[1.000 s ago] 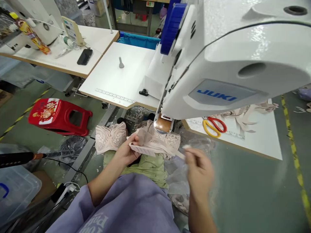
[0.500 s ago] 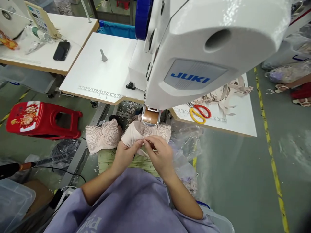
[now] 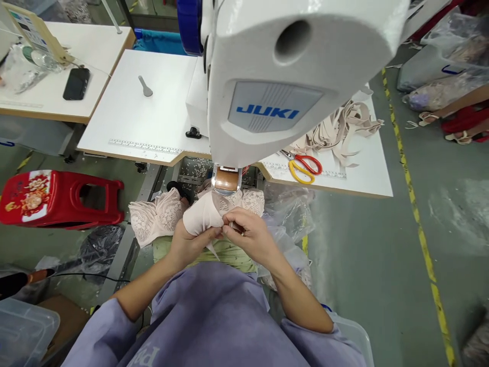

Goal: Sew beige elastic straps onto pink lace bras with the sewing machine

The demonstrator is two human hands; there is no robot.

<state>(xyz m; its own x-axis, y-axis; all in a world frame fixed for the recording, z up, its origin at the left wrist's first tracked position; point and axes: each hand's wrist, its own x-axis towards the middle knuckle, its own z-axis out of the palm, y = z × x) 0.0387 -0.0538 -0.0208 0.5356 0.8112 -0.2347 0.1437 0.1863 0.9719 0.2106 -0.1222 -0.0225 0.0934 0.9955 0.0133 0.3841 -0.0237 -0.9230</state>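
Just in front of the sewing machine [image 3: 263, 109], both hands hold a pale pink bra [image 3: 202, 215] with lace on its far side. My left hand [image 3: 191, 244] is closed round its smooth cup from below, thumb on top. My right hand [image 3: 248, 232] pinches the cup's edge close to the left thumb; a small brownish thing shows between its fingers, too small to name. A narrow end of fabric hangs beneath the hands. To the left lies more of the pink lace bra material [image 3: 158, 216], over a green cloth [image 3: 221, 255] on my lap.
Scissors with red and yellow handles [image 3: 303, 168] and a heap of beige fabric strips [image 3: 340, 130] lie on the table's right part. A red stool [image 3: 61, 199] stands left. Plastic bags [image 3: 286, 219] hang below the table's right edge. Another person's feet [image 3: 428, 118] show at far right.
The view has shifted to the right. My left hand has turned the cup slightly, and the right hand's fingers have curled further at its edge, both still holding the bra.
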